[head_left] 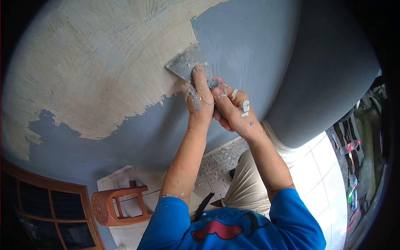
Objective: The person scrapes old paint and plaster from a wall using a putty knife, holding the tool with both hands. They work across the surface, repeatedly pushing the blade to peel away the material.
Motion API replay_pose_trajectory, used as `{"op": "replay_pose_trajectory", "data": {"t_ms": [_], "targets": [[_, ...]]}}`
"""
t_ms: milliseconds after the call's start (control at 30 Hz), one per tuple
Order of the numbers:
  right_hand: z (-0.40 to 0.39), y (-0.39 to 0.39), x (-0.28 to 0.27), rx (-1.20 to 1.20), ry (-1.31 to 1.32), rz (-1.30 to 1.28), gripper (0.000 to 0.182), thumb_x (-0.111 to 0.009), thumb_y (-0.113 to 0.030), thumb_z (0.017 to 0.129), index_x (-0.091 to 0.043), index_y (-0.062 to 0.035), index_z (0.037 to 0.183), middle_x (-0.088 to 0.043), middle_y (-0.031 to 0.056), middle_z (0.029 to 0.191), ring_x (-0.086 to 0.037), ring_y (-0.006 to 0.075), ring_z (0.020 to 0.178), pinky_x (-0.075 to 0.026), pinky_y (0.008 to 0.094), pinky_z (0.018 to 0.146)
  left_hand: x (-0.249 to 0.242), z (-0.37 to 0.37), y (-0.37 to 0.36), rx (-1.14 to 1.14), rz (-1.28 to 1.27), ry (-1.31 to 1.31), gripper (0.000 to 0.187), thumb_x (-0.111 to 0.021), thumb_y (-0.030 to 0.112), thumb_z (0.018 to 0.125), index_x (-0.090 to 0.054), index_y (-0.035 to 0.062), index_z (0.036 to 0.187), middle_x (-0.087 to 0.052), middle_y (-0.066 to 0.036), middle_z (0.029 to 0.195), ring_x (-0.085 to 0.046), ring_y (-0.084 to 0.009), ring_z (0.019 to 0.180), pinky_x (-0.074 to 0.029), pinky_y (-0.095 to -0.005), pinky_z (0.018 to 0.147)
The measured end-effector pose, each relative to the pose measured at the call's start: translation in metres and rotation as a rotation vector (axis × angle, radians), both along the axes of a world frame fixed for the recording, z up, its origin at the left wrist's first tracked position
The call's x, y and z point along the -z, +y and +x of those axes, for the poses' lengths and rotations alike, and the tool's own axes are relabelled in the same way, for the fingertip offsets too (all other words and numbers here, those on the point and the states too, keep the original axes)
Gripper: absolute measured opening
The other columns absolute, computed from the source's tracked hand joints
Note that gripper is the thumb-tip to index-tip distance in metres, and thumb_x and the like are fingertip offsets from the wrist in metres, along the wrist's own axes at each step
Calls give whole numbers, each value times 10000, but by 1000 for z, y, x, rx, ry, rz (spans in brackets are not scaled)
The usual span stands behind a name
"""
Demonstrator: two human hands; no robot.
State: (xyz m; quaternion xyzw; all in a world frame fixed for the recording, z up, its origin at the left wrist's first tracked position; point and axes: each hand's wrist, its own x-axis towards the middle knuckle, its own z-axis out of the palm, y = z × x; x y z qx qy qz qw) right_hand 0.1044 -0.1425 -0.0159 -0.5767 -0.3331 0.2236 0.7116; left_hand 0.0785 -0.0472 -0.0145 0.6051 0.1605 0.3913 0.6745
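A wide-bladed paint scraper (186, 61) lies against the wall, its blade at the border between grey paint (241, 50) and the bare, scratched beige surface (104, 62). My right hand (234, 107) is closed round its handle, which the fingers mostly hide. My left hand (201, 93) presses on the scraper where blade and handle meet, with a finger laid along the blade. Paint flakes cling to both hands, the forearms and the blade.
An orange plastic stool (121, 206) stands on the tiled floor at lower left, near a wooden-framed window (50, 204). A round grey column (329, 71) rises on the right. Paint chips (218, 175) litter the floor below. Bottles and other litter lie outside at far right.
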Motion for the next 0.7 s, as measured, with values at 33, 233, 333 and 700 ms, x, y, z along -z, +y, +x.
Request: {"op": "replay_pose_trajectory", "data": {"t_ms": [33, 233, 333, 700], "targets": [[1, 1, 11, -11, -31, 7, 342, -439, -223, 917, -531, -14, 663, -434, 8, 427, -362, 59, 358, -433, 249, 764, 7, 2, 1, -13, -1, 12, 499, -380, 403, 881, -533, -62, 786, -573, -126, 679, -550, -188, 591, -461, -304, 561], [10, 7, -14, -57, 33, 123, 313, -452, -277, 926, -543, -34, 750, -483, 28, 503, -336, 41, 314, -231, 191, 287, -25, 8, 3, 7, 39, -30, 498, -389, 416, 865, -517, -62, 808, -552, -123, 667, -555, -198, 591, -466, -292, 539], [12, 2, -35, -89, 45, 113, 294, -450, -241, 913, -537, -18, 744, -459, 3, 475, -371, 55, 347, -284, 215, 317, -44, 11, 0, -24, 17, -10, 499, -384, 410, 864, -522, -65, 795, -554, -125, 664, -553, -198, 580, -463, -288, 526], [15, 12, -36, -25, 1, 158, 311, -462, -279, 915, -528, -41, 725, -469, 7, 490, -348, 43, 335, -268, 187, 321, -54, 15, 1, 38, -14, -77, 513, -393, 406, 879, -537, -70, 753, -562, -112, 640, -556, -184, 571, -466, -298, 533]]}}
